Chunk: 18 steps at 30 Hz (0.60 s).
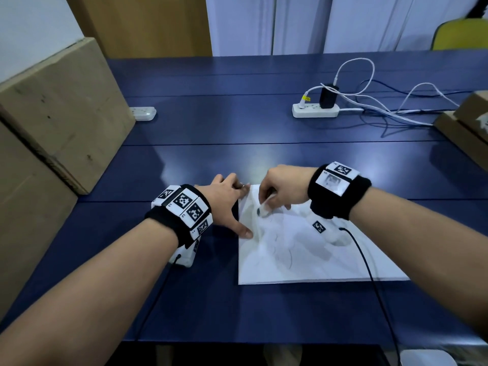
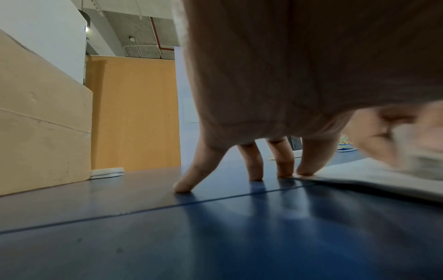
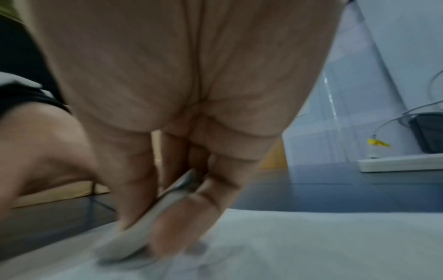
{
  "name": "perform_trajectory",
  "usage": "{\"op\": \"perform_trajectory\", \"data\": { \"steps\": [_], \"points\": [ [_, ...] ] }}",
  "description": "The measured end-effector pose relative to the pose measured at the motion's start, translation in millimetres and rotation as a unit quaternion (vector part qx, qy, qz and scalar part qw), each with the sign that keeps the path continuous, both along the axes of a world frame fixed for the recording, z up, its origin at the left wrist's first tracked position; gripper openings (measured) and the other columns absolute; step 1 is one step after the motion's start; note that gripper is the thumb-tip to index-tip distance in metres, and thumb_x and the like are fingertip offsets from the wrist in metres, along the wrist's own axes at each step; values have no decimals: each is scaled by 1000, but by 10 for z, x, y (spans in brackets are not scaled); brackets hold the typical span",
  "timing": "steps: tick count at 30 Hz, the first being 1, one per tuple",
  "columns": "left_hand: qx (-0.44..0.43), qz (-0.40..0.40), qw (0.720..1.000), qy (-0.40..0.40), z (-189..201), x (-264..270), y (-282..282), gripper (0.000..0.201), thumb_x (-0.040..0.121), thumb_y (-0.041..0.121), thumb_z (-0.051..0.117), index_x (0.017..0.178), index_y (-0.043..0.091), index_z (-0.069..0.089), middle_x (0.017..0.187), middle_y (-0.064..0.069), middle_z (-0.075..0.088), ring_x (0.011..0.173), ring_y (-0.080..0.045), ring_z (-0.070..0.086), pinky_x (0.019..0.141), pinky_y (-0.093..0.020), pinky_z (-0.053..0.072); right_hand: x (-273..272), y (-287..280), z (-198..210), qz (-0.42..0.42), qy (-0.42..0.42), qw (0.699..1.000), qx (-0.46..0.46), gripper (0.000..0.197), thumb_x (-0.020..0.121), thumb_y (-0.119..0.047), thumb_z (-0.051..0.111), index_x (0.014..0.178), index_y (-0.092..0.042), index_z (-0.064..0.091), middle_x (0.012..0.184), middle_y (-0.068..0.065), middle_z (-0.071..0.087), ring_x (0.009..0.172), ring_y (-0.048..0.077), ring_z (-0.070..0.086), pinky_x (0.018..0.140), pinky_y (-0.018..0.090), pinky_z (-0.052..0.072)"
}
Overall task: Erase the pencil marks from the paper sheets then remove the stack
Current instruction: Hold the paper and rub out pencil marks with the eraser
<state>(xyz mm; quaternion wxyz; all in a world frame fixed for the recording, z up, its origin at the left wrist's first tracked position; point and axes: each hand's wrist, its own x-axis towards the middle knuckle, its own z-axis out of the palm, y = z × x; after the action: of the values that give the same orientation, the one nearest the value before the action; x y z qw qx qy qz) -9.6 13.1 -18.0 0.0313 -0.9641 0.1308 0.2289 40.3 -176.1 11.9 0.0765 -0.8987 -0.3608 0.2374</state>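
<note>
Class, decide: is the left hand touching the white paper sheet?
Touching. In the left wrist view, the left hand plants one fingertip on the white paper sheet's corner.

a: left hand [image 2: 275,94] spread, fingertips [image 2: 183,187] planted on blue table [image 2: 215,236]?
b: yes; index tip pinning paper sheets [image 2: 371,178] at three o'clock. blurred right hand [image 2: 395,136] beyond, gripping eraser [image 2: 422,151].

Right wrist view blurs the eraser [image 3: 134,242] in the right hand [image 3: 182,113]
</note>
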Motion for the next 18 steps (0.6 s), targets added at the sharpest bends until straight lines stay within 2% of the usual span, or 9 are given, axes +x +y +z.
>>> {"op": "perform_trajectory", "data": {
  "steps": [3, 5, 7, 9, 11, 13, 17, 18],
  "points": [
    [2, 1, 1000, 7, 41, -10, -13, 128, 55, 88, 64, 157, 29, 13, 138, 5, 24, 128, -23, 24, 100, -52, 46, 182, 57, 2, -71, -57, 995, 35, 16, 82, -34, 73, 83, -19, 70, 70, 1, 71, 53, 14, 66, 66, 27, 54],
    [6, 0, 1000, 12, 52, -17, -28, 127, 58, 86, 66, 157, 28, 12, 139, 4, 23, 129, -23, 23, 101, -52, 45, 194, 64, -10, -85, -79, 992, 42, 14, 83, -34, 72, 83, -20, 69, 69, 0, 69, 52, 9, 60, 69, 30, 56],
    [12, -3, 1000, 7, 57, -16, -38, 126, 58, 85, 66, 157, 29, 12, 138, 3, 24, 129, -25, 24, 102, -52, 44, 114, 52, -32, -60, -54, 996, 48, 10, 83, -32, 71, 83, -22, 69, 66, -5, 66, 53, 11, 64, 68, 28, 57],
    [10, -4, 1000, 2, 56, -11, -44, 125, 58, 85, 66, 157, 29, 13, 137, 2, 25, 128, -25, 25, 103, -50, 44, -19, 36, -39, -5, -4, 1000, 28, 3, 84, -28, 68, 84, -24, 69, 66, -4, 69, 52, 10, 67, 62, 20, 54],
    [12, -7, 1000, -2, 56, -18, -54, 125, 58, 84, 67, 157, 27, 14, 138, 2, 26, 127, -25, 26, 104, -49, 43, -88, 41, -47, 44, 19, 999, -2, 5, 85, -24, 67, 88, -23, 71, 66, -3, 71, 50, 7, 66, 56, 13, 49],
    [14, -7, 1000, -3, 64, -18, -60, 125, 59, 83, 67, 157, 27, 15, 138, 1, 26, 126, -26, 27, 104, -49, 43, -43, 71, -41, 38, 3, 999, -3, 8, 84, -25, 68, 89, -20, 72, 64, -4, 70, 50, 8, 66, 59, 18, 52],
    [24, -3, 1000, 10, 105, -30, -85, 122, 60, 82, 68, 156, 26, 17, 138, 0, 26, 127, -26, 27, 101, -51, 45, 169, 68, -43, -70, -62, 995, 37, 17, 84, -33, 70, 87, -17, 71, 73, 5, 74, 53, 14, 67, 64, 26, 54],
    [26, 0, 1000, 13, 113, -35, -88, 121, 61, 82, 68, 156, 26, 17, 139, 1, 25, 128, -26, 26, 101, -51, 44, 185, 60, -43, -85, -71, 993, 42, 18, 84, -34, 69, 88, -16, 71, 74, 5, 73, 52, 12, 65, 65, 27, 54]
  ]
}}
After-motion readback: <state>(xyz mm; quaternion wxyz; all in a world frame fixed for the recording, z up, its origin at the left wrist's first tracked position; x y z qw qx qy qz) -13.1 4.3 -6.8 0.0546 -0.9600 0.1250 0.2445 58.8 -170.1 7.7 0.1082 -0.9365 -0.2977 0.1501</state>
